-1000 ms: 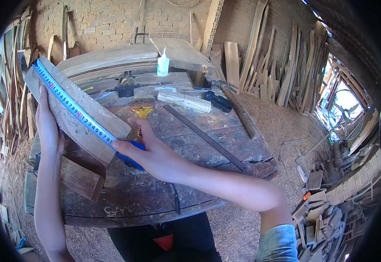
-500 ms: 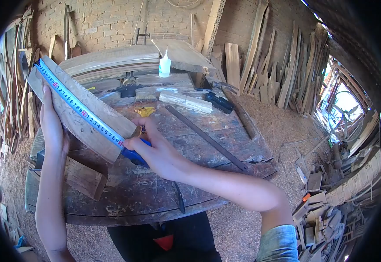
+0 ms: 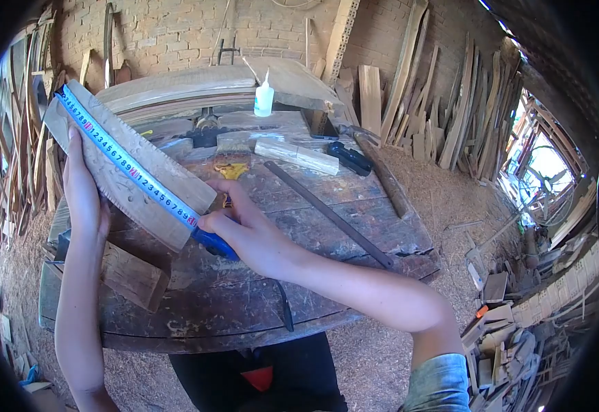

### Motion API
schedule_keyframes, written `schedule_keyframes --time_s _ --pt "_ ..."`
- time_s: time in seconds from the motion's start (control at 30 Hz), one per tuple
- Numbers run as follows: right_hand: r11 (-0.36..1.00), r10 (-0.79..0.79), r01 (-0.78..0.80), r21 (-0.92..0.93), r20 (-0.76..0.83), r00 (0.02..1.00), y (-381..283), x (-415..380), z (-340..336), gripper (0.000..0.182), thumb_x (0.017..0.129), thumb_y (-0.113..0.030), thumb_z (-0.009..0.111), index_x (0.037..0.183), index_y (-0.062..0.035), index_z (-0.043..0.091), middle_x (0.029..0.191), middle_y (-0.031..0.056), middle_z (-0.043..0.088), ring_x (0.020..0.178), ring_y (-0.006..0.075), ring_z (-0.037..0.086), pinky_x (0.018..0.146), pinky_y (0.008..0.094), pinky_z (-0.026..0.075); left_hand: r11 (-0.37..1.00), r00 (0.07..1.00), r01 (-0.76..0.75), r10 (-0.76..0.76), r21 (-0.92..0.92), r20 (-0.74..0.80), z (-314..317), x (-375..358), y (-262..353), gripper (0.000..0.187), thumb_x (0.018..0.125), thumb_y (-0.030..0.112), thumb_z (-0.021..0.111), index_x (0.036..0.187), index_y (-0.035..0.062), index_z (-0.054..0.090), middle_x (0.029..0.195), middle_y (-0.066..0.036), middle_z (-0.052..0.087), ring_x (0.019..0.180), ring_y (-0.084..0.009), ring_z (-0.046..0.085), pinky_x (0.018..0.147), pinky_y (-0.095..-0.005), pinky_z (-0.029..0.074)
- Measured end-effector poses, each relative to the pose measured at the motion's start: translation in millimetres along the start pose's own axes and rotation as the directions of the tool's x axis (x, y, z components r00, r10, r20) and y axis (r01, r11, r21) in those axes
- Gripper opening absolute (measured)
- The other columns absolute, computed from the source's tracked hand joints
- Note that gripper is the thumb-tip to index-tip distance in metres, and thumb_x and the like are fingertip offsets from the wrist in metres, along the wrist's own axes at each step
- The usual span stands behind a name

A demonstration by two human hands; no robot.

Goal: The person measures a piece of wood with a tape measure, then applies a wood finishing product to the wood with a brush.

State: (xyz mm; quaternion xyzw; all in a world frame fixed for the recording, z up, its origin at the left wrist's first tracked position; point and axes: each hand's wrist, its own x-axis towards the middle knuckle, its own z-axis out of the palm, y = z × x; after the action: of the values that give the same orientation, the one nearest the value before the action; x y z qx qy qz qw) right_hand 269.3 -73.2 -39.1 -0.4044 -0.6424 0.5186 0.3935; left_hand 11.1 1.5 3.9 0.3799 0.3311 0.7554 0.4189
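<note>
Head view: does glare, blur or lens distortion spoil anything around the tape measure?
In the head view, the tape measure shows mostly legible digits; in the same head view, the workbench bows under fisheye distortion and the picture corners go black; head view again, the opening at right is overexposed.

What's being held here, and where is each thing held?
The left grip holds the board by its left long edge; the right grip holds the tape by its blue case.
</note>
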Motion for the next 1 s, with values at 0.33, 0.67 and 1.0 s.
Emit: schedule_keyframes --time_s 0.33,0.67,1.0 --pt "0.996 0.011 -0.010 0.093 -0.006 1.000 11 5 3 0.067 0.103 -0.039 0.067 0.153 -0.0049 0.039 0.107 0.0150 0.070 0.097 0.0157 0.064 0.082 0.0307 0.050 0.999 0.999 0.031 -0.031 -0.019 0.021 1 -3 1 0.055 0.113 0.044 0.051 0.148 0.0018 0.054 0.132 -0.010 0.068 0.119 -0.0182 0.067 0.108 -0.0362 0.052" --pt "0.984 0.072 -0.074 0.165 0.015 0.997 14 9 1 0.054 0.101 -0.033 0.072 0.140 -0.0007 0.055 0.107 0.0086 0.070 0.095 0.0102 0.064 0.081 0.0242 0.050 0.998 0.999 0.024 -0.022 -0.057 0.028 3 -3 2 0.055 0.113 0.045 0.052 0.147 0.0019 0.055 0.131 -0.010 0.068 0.119 -0.0182 0.067 0.108 -0.0360 0.052" --pt "0.994 -0.018 0.017 0.106 0.004 1.000 14 6 2 0.058 0.102 -0.040 0.071 0.138 0.0020 0.053 0.106 0.0101 0.070 0.095 0.0118 0.064 0.081 0.0268 0.051 0.992 0.993 0.116 -0.116 0.044 0.011 7 -6 8 0.062 0.110 0.052 0.052 0.155 0.0095 0.049 0.138 -0.007 0.067 0.122 -0.0159 0.067 0.108 -0.0340 0.052"
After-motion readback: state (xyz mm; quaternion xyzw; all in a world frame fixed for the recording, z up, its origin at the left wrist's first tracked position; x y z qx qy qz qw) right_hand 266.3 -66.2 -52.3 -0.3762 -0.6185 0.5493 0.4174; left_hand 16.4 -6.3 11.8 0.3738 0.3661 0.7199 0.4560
